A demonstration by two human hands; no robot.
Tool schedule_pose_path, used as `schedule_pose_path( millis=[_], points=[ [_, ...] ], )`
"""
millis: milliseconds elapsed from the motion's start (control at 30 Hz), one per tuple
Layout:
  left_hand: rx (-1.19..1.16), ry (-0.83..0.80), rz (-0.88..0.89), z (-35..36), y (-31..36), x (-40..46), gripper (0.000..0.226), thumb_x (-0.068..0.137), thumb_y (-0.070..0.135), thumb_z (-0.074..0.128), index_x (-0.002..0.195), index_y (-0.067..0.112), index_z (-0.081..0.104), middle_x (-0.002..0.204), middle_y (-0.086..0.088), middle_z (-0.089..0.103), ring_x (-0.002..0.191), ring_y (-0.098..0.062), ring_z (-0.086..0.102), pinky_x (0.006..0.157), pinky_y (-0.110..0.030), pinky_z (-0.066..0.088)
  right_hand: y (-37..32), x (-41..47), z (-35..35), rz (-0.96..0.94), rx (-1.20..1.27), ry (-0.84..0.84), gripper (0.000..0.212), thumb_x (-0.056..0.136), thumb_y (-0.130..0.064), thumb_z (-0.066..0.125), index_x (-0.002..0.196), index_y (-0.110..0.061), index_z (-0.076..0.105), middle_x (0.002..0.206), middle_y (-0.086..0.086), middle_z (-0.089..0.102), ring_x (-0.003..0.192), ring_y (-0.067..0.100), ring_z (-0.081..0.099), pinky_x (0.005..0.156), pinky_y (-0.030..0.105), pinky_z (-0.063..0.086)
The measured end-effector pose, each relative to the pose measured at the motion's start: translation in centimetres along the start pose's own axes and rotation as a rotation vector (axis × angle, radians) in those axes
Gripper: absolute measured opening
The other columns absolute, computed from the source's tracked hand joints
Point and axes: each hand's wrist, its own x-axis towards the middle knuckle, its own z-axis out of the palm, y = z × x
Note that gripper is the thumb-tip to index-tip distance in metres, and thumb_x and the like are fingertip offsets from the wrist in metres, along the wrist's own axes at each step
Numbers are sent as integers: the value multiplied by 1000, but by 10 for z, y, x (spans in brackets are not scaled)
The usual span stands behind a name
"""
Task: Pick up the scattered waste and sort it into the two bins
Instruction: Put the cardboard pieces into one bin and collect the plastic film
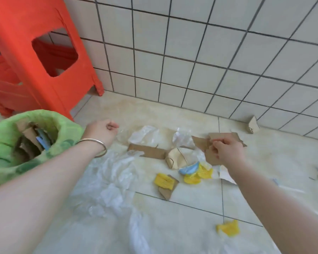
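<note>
While the right hand [226, 151] at centre right of the frame pinches a torn piece of brown cardboard [217, 142] just above the floor [173, 217], the left hand [104, 130], wearing a silver bangle [95, 146], hangs curled into a fist and holds nothing. At left, a green-bagged bin [6, 143] holds cardboard scraps. Clear plastic film [110, 180], 3 yellow foam nets [164, 181] and a blue scrap [189, 168] lie scattered mid-frame. An orange stool [35, 52] stands upper left.

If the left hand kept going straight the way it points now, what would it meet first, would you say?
Probably the clear plastic wrapper lying on the floor just beyond the left hand; depth is hard to judge.
</note>
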Motion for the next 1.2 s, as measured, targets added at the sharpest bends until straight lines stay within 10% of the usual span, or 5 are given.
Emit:
schedule_pose_path(
  millis=[267,767,1200],
  points=[
    [110,-232,-109,112,19,-51,24,84,17,50,96,25,69,120,-2,65,101,-25,62,92,-28,49,96,7,-44,238,29,-46,23,87,-9,50,70,-20,61,70,0,63,74,20,59,75,36,48],
    [524,-660,-451,256,-59,-53,36,85,26,50,113,8,62,124,-10,63,116,-27,58,92,-28,47,160,59,86,294,-158,-281,19,86,-12,48,81,-21,64,78,-3,66,88,25,63,74,33,49],
    [294,-425,-403,295,-48,-50,39,80,37,64,111,17,50,115,-5,51,105,-26,58,83,-34,46,136,124,150,-2,-533,-298,48,90,-22,54,135,-16,40,138,7,42,128,27,38,102,35,34]
  ],
)
